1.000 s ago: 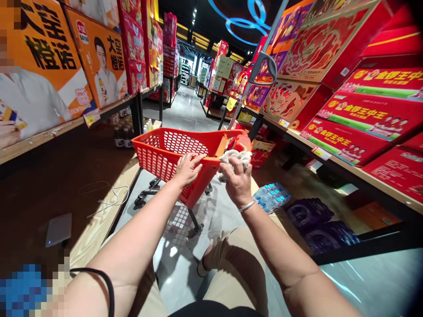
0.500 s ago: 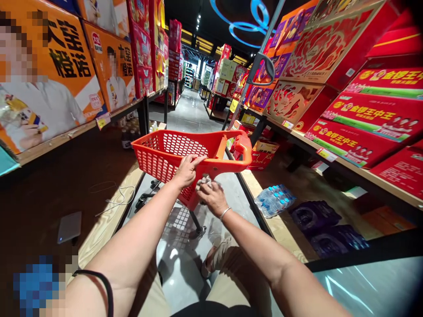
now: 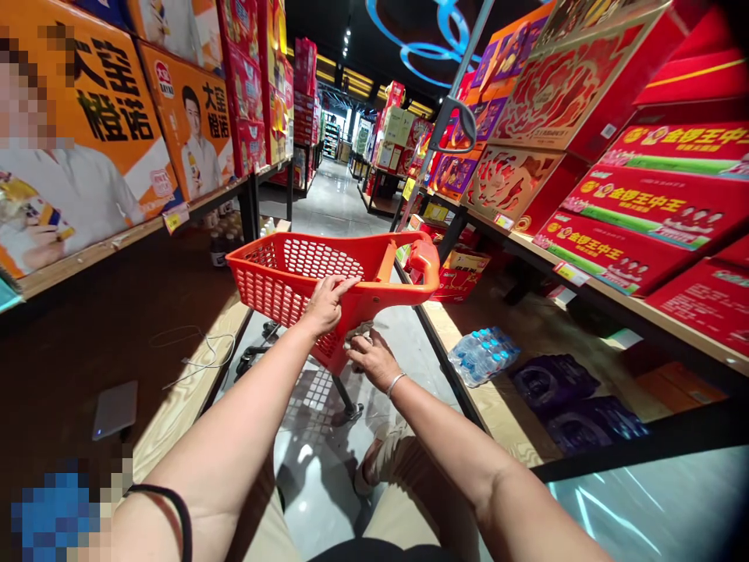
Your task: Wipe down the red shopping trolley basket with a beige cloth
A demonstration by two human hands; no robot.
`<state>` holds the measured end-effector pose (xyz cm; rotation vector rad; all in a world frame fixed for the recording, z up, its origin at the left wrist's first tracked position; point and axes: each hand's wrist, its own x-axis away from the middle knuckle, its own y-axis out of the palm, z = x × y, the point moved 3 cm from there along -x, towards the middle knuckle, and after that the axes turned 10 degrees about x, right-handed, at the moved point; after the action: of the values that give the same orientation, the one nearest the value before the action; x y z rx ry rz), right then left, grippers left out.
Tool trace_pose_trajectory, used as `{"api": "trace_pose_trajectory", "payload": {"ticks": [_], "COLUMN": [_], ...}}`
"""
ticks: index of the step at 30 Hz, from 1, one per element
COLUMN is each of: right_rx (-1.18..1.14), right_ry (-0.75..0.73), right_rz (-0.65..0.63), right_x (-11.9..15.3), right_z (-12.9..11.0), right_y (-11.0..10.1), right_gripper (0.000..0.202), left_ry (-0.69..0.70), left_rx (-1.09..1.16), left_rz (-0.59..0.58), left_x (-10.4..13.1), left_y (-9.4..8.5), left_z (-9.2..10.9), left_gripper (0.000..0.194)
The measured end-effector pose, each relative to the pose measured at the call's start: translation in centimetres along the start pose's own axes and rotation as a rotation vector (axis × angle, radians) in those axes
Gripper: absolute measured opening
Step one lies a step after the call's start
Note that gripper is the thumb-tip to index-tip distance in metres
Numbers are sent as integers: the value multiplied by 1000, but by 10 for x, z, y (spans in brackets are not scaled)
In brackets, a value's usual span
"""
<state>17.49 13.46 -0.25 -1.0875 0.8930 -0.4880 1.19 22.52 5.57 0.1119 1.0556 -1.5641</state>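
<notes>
A red plastic shopping cart (image 3: 398,295) stands sideways in front of me, its handle end at the right and its perforated basket at the left. My left hand (image 3: 326,303) is closed over the near top rim of the basket, fingers lying across the edge. Lower and to the right, my right hand (image 3: 376,359) is closed on a crumpled greyish cloth (image 3: 358,334). The cloth is pressed against the solid side panel of the cart below the rim. Part of the cloth is hidden behind my fingers.
Shelves of orange drink cartons (image 3: 187,125) rise on the left and red boxes (image 3: 632,211) on the right. Shrink-wrapped water bottles (image 3: 483,355) lie on the low right ledge. A white cable (image 3: 202,343) and a flat grey device (image 3: 115,410) lie at the lower left.
My right hand has moved the cloth slightly down along the cart's side panel. My left hand stays on the rim. The whole view has shifted a little.
</notes>
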Motion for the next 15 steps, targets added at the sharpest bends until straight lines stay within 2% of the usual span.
{"api": "trace_pose_trajectory", "payload": {"ticks": [3,7,9,12,15], "right_rx": [80,145,89,-71,-87], "right_ry": [-1,214,302,324,246], "right_rz": [122,454,522,556,522], "right_x": [6,12,11,10,10], "right_z": [11,54,73,78,59], "right_y": [-38,-117,-143,-156,-155], "right_gripper": [29,29,34,39,39], "left_ry": [16,30,38,55,51], "left_rx": [16,19,10,2,-10], "left_rz": [15,46,52,72,88], "left_x": [3,8,11,14,17], "left_y": [-2,-5,-6,-10,-15], "left_z": [0,0,0,1,1], "left_gripper": [72,70,67,59,54]}}
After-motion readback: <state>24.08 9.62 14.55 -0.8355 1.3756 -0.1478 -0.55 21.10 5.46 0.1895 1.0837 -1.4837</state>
